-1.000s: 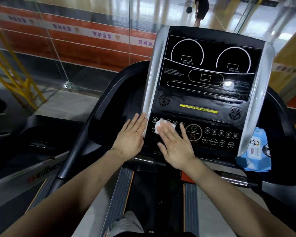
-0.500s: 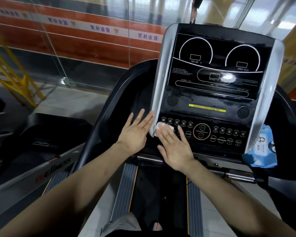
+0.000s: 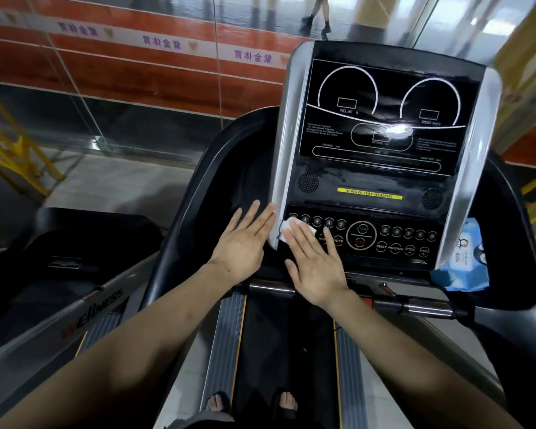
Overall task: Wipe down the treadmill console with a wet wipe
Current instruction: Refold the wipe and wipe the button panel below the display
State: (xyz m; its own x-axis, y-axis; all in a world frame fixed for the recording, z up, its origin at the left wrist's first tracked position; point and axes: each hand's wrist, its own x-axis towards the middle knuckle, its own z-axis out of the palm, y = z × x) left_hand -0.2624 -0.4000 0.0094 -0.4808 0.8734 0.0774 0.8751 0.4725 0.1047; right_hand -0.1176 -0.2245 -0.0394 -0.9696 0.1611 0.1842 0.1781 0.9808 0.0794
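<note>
The black treadmill console (image 3: 381, 168) with silver side trims stands ahead, its display glossy with a light glare. My right hand (image 3: 314, 261) lies flat, fingers together, pressing a white wet wipe (image 3: 287, 227) onto the lower left corner of the button panel, beside the silver trim. Only the wipe's upper edge shows past my fingertips. My left hand (image 3: 243, 243) rests flat with fingers spread on the black housing just left of the console, holding nothing.
A blue pack of wet wipes (image 3: 463, 258) sits in the tray right of the console. A metal handlebar (image 3: 421, 306) runs below the panel. The belt (image 3: 279, 351) and my feet are beneath. Another treadmill (image 3: 59, 274) stands left; a glass wall behind.
My right hand slid the wipe a little left and down along the button panel to the silver trim. The camera view shifted so the console sits further right. My left hand stayed put.
</note>
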